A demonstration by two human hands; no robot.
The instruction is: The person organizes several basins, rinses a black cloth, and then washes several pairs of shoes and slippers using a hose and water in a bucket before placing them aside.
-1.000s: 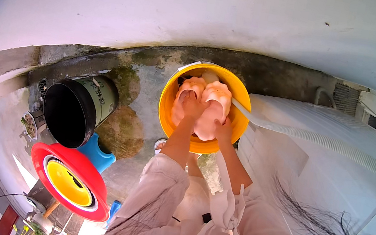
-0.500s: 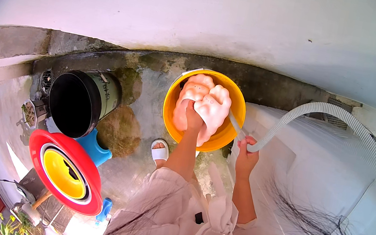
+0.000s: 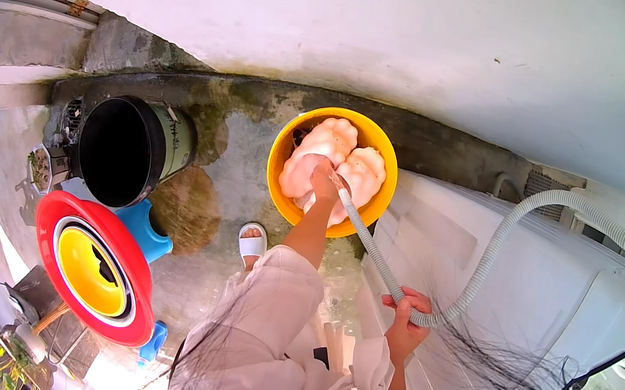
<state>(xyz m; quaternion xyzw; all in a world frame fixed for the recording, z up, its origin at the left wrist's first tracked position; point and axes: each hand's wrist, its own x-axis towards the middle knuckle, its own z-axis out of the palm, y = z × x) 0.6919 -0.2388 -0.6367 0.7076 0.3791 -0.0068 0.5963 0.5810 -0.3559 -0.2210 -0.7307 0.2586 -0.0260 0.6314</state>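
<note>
A pair of puffy pink slippers [image 3: 362, 172] rests inside a round yellow bucket [image 3: 385, 207]. Gripping them where they meet is my left hand [image 3: 325, 181], its fingertips partly hidden. My right hand [image 3: 409, 319], to the lower right beside the white machine, is closed around a grey corrugated hose [image 3: 370, 246]. The hose's free end lies over the bucket, right beside my left hand. From my right hand the hose curves up and away to a fitting at the far right.
On the right stands a large white machine [image 3: 500, 259]. A dark bin [image 3: 121, 151], a blue stool [image 3: 144, 229] and a red basin [image 3: 138, 273] with a yellow one [image 3: 89, 269] nested in it are at left. A pale wall [image 3: 358, 21] rises beyond the bucket.
My right hand has moved down towards me along with the hose. The hose end has swung up to my left hand, over the bucket's rim. My left hand still holds the slippers.
</note>
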